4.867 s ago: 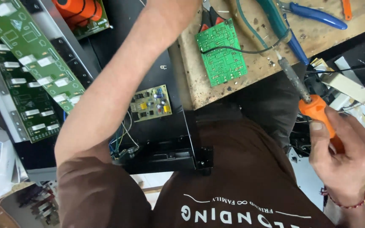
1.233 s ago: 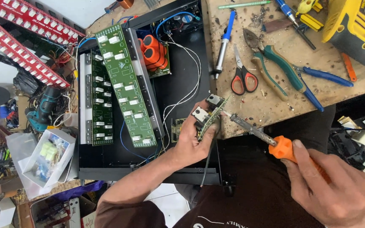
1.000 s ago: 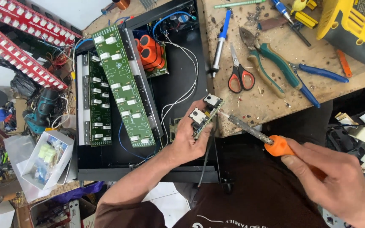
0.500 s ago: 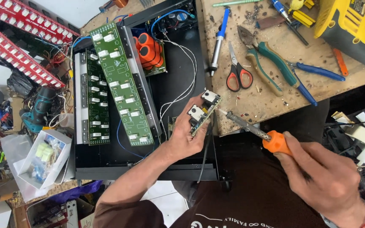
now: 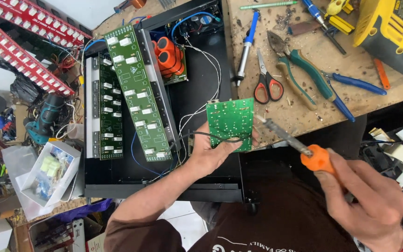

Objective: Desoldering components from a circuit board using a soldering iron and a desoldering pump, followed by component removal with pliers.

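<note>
My left hand (image 5: pixel 209 151) holds a small green circuit board (image 5: pixel 231 122) flat, solder side up, over the right edge of an open black chassis (image 5: pixel 164 182). A black wire runs across the board's lower part. My right hand (image 5: pixel 367 200) grips a soldering iron (image 5: pixel 299 144) by its orange handle. The iron's metal tip points up and left and lies close to the board's right edge. Inside the chassis sit long green boards (image 5: pixel 138 93) with white parts and orange capacitors (image 5: pixel 168 53).
On the wooden bench (image 5: pixel 304 107) lie red-handled scissors (image 5: pixel 267 84), green-handled pliers (image 5: pixel 304 77), blue screwdrivers (image 5: pixel 248 44) and a yellow power tool (image 5: pixel 392 32). Red strips (image 5: pixel 24 42) lean at the upper left. A teal tool (image 5: pixel 45 119) and a box of parts (image 5: pixel 47 172) sit left.
The small board has turned from edge-on to flat, showing its green solder side. My right hand with the iron has stayed close to the board's right edge.
</note>
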